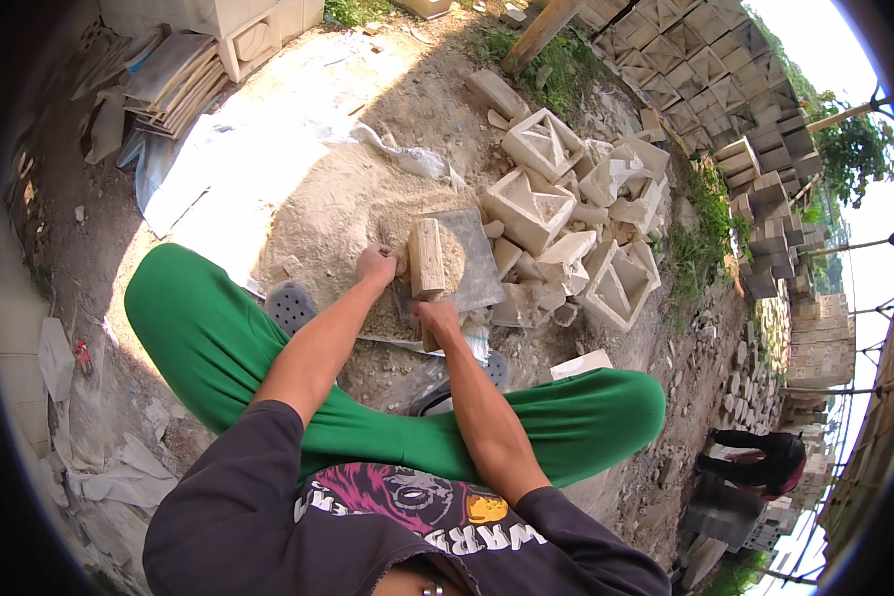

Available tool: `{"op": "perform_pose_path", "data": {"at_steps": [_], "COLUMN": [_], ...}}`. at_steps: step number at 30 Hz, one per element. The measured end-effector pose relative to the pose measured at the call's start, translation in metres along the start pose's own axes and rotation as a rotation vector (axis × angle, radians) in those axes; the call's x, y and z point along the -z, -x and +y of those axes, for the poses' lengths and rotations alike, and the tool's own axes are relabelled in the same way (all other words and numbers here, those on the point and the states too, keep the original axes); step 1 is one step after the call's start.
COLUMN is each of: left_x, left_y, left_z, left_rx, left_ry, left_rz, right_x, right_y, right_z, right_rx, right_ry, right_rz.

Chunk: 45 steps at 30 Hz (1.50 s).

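The left hand [375,264] and right hand [437,320] are both closed on the wooden block [426,258] standing on the grey slab [472,260]; sand under the slab could let it tilt, pinching the fingers beneath.

Harsh sunlight glares on the sand left of the left hand [375,264]; sharp shadows, fisheye-bent rim, overexposed sky.

No labels, signs or screens showed; only a crumpled white sack [412,159] lay on the sand beyond the hands.
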<state>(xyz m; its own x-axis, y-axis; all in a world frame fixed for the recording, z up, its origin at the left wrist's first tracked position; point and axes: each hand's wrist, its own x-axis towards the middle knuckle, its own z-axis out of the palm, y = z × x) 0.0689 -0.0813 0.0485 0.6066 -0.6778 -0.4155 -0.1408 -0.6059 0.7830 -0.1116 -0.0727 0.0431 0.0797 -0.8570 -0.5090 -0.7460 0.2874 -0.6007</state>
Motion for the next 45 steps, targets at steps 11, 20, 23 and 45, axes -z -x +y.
{"op": "perform_pose_path", "data": {"at_steps": [11,20,23,45], "left_x": [0.024,0.038,0.039,0.016], "left_y": [-0.013,0.020,0.036,0.012], "left_z": [-0.045,-0.039,-0.046,-0.016], "left_rx": [0.087,-0.331,-0.479,-0.523], "left_ry": [0.142,-0.220,-0.258,-0.195], "left_rz": [0.295,0.239,0.034,0.099], "right_x": [0.029,0.016,0.022,0.074], "right_y": [0.045,0.013,0.025,0.057], "right_z": [-0.078,-0.037,-0.051,-0.084], "right_rx": [-0.015,-0.202,-0.245,-0.020], "right_ry": [-0.197,-0.292,-0.391,-0.267], "right_rz": [-0.064,-0.267,-0.262,-0.089]}}
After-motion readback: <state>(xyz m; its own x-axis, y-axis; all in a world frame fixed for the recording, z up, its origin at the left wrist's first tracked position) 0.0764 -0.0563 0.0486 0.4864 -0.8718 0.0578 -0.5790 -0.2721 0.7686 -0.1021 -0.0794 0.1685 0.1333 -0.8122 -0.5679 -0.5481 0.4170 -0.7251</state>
